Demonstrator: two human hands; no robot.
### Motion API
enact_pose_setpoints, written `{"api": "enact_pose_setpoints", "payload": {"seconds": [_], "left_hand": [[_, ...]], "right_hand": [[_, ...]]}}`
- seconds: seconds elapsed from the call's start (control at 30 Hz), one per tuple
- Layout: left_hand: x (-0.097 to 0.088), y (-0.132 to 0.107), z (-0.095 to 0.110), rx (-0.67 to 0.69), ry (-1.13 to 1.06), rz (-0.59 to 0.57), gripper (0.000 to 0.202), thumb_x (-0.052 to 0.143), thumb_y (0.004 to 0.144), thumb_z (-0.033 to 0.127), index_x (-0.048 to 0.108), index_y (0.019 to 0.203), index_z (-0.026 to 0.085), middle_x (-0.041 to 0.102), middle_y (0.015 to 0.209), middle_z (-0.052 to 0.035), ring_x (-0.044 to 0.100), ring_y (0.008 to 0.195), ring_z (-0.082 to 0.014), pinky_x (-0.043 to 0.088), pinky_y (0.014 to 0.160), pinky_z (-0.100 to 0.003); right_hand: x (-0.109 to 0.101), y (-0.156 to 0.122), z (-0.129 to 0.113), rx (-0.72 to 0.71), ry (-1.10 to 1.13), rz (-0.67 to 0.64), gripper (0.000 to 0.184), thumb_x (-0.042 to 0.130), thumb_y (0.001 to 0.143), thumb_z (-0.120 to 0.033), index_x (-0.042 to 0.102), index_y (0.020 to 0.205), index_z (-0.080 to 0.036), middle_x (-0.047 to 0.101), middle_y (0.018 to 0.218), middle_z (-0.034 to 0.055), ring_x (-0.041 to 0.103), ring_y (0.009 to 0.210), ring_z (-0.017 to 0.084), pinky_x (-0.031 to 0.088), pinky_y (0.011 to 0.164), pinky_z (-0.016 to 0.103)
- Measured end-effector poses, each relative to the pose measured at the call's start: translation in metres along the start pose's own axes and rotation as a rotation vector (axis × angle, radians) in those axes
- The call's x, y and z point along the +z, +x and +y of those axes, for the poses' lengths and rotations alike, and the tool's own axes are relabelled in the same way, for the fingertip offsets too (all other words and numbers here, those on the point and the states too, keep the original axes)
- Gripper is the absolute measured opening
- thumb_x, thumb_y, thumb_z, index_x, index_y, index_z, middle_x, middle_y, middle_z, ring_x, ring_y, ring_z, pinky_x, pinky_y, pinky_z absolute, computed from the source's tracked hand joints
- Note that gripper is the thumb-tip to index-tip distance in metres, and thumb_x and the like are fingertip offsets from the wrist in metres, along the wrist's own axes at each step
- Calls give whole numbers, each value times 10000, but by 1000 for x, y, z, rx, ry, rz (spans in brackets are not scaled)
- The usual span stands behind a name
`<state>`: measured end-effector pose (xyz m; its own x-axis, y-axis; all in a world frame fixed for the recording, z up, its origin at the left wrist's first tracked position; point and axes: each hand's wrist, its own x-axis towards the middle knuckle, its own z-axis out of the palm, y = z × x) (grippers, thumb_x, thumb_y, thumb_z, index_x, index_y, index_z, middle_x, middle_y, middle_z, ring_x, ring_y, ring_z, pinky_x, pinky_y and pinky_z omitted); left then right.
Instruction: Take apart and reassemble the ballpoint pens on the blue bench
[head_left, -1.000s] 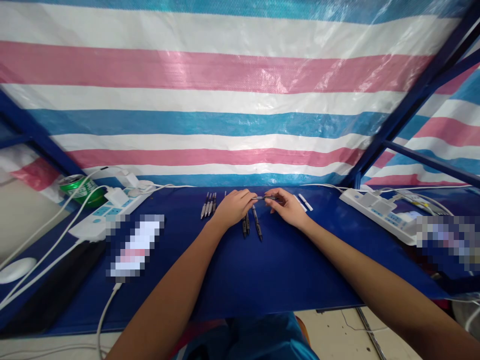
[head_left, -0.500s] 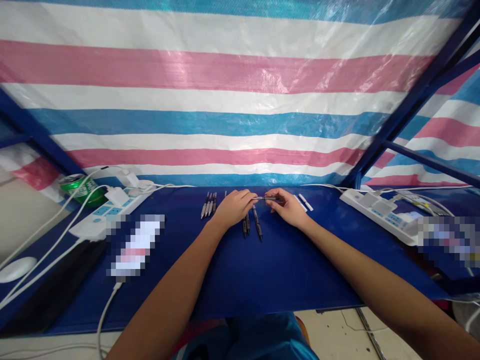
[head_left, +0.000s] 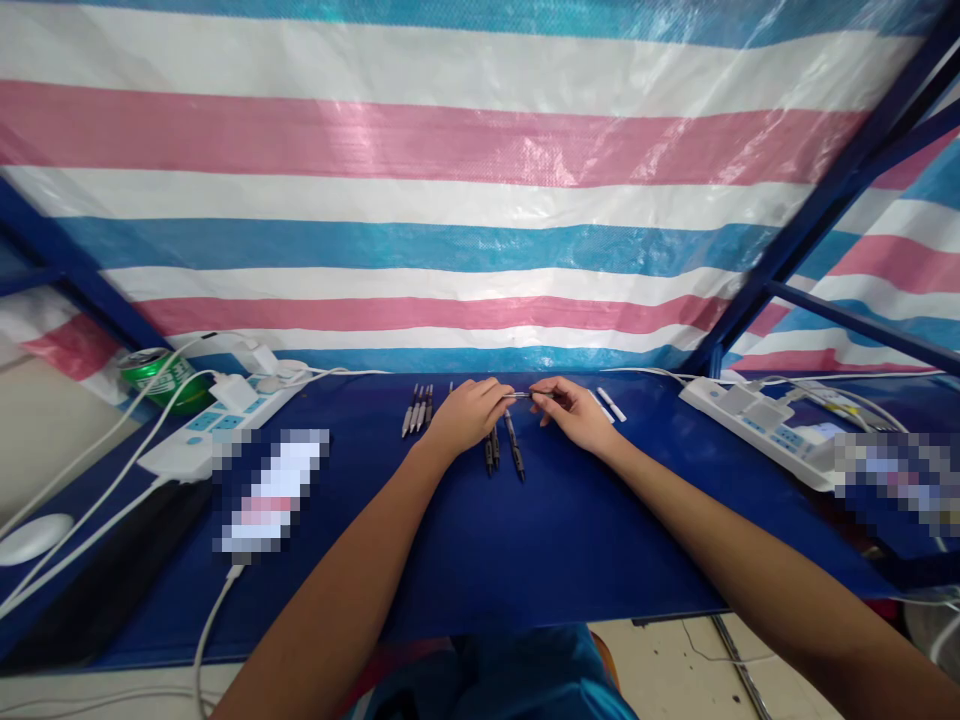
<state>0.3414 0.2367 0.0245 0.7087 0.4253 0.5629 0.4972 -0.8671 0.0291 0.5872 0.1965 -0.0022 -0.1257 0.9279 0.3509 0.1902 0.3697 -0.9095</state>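
Observation:
Between both hands lies a slim pen [head_left: 522, 395], held level just above the desk. My left hand [head_left: 472, 413] is closed, its fingertips pinching the left end. The other end sits in the closed fingers of my right hand [head_left: 574, 412], which hide part of it. Several grey pens [head_left: 417, 412] lie in a row left of my left hand. Dark pens [head_left: 492, 452] stick out from beneath that hand, and another dark pen [head_left: 516, 450] lies at a slant between the hands. Beside my right hand are slim white sticks [head_left: 612, 404].
On the left of the blue desk [head_left: 555, 560] are a power strip [head_left: 217, 430], a green can [head_left: 165, 380], a blurred phone [head_left: 274, 490] on a cable and a black strip of cloth [head_left: 112, 570]. Another power strip [head_left: 765, 435] with plugs stands at right. A striped sheet [head_left: 450, 240] hangs behind.
My right fingers have shifted slightly on the pen, and less of its dark part shows between them. My left hand and the pens on the desk stay where they were.

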Motion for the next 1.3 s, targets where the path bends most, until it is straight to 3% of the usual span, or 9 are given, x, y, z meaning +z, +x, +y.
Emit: {"api": "enact_pose_setpoints", "payload": {"seconds": [0.23, 0.37, 0.57, 0.83, 1.1, 1.3], "left_hand": [[2, 0, -1, 19, -20, -15, 333, 400, 1134, 340, 652, 1299, 198, 734, 1116, -91, 687, 1003, -224, 486, 871, -382], [4, -1, 0, 53, -46, -39, 349, 403, 1125, 309, 632, 1370, 212, 722, 1119, -95, 680, 1038, -225, 487, 894, -389], [1, 1, 9, 10, -9, -57, 305, 408, 1117, 309, 638, 1279, 193, 693, 1106, -101, 662, 991, -234, 490, 876, -390], [3, -2, 0, -106, 22, -14, 354, 419, 1123, 447, 687, 1150, 218, 691, 1076, -77, 671, 884, -208, 488, 816, -364], [6, -1, 4, -26, 39, -58, 349, 376, 1134, 383, 684, 1206, 234, 676, 1030, -69, 651, 855, -198, 470, 786, -343], [8, -4, 2, -91, 34, -48, 378, 391, 1128, 467, 689, 1157, 235, 692, 1027, -64, 673, 851, -192, 457, 687, -305]], "right_hand": [[0, -1, 4, -6, -43, -1, 348, 802, 867, -500, 715, 1082, -240, 763, 1030, 60, 707, 775, 194, 630, 698, 358], [0, -3, -2, -79, -169, -36, 306, 764, 903, -473, 750, 1113, -250, 784, 1040, 63, 735, 874, 229, 624, 798, 390], [-4, -5, -13, -177, -372, -24, 250, 664, 984, -419, 783, 1135, -259, 792, 1048, 70, 733, 866, 235, 588, 729, 369], [-4, -5, -14, -187, -384, -6, 263, 648, 998, -446, 781, 1133, -264, 796, 1061, 71, 739, 893, 248, 605, 784, 397], [-2, -7, -17, -193, -405, -80, 273, 616, 1012, -413, 779, 1187, -280, 805, 1130, 58, 745, 909, 250, 593, 734, 369], [-3, -7, -18, -188, -414, -127, 303, 609, 1014, -392, 771, 1245, -283, 802, 1171, 61, 756, 945, 260, 599, 748, 375]]}}
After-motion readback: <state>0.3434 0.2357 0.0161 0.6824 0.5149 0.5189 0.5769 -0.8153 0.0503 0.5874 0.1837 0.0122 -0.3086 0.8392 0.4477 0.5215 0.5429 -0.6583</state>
